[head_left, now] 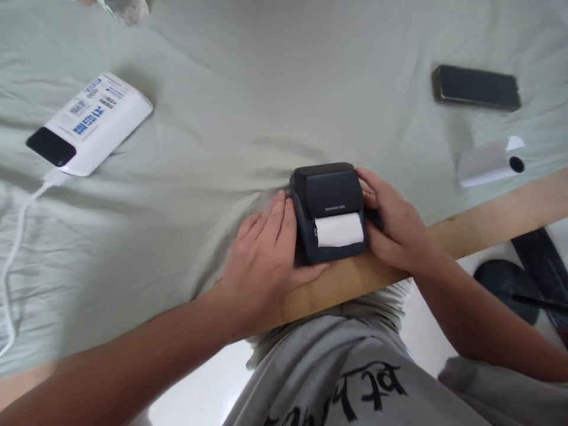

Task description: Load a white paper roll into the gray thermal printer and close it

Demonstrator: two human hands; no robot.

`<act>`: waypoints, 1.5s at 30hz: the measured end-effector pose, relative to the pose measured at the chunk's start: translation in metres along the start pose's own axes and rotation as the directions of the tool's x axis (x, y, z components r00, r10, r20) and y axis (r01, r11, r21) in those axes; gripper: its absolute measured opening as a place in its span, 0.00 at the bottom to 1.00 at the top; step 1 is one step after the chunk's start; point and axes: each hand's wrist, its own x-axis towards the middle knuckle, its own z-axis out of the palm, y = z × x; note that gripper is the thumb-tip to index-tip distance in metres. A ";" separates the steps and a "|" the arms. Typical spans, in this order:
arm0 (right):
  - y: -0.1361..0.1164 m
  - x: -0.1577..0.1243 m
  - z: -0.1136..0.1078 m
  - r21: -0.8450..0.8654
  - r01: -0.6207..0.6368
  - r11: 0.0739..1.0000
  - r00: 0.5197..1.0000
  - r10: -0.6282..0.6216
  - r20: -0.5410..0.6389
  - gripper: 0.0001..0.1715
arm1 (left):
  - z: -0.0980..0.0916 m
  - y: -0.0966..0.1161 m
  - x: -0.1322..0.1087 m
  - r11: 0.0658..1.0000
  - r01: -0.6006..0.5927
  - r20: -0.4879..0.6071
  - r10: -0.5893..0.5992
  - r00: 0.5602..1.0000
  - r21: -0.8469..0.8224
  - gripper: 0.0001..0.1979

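Note:
A small black receipt printer (331, 201) sits near the table's front edge, with a white paper strip (339, 229) coming out of its front. My left hand (266, 254) rests flat against the printer's left side, fingers stretched forward and thumb under the front corner. My right hand (393, 225) is wrapped round the printer's right side, fingers curled against the casing. Both hands hold the printer between them.
A pale green cloth (222, 118) covers the table; a bare wooden edge (488, 216) shows at the front right. A white power bank (89, 124) with a white cable (13, 248) lies far left. A black phone (475, 87) and a white paper roll (488, 163) lie far right.

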 end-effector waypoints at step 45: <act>0.009 0.038 -0.037 0.409 -0.350 0.843 0.809 0.492 -0.321 0.26 | 0.002 0.005 0.003 1.000 -0.008 0.031 0.008 0.999 -0.002 0.51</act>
